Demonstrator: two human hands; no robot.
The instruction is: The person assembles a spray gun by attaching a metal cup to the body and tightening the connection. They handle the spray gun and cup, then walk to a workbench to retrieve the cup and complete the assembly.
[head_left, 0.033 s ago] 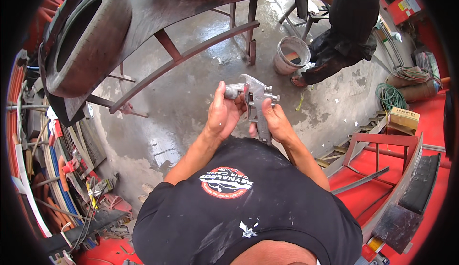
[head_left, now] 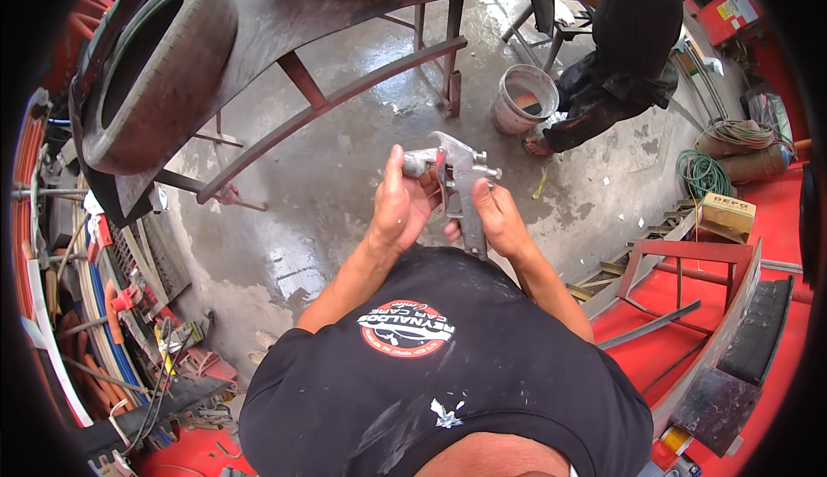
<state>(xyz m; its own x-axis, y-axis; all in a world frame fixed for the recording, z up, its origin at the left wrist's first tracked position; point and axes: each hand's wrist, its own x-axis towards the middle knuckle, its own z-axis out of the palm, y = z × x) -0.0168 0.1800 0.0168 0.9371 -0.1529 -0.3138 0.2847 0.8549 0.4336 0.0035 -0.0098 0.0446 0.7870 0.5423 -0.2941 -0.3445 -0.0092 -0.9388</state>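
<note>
Spray gun (head_left: pixel 459 167): right hand (head_left: pixel 502 221) wraps the handle (head_left: pixel 470 220), best kept firm; left hand (head_left: pixel 400 206) seemingly pinches the nozzle (head_left: pixel 419 163).

silver-grey spray gun (head_left: pixel 466 176); black shirt (head_left: pixel 517 339), white splotches (head_left: pixel 446 414); green hose (head_left: pixel 692 173); tan box (head_left: pixel 728 219)

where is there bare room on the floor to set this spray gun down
Bare floor lies between the metal stand and left hand; more lies between the right hand and bucket, beside a yellow strip. Far left is crowded with the scrap pile, and the right side with the hose, box and red frame.
</note>
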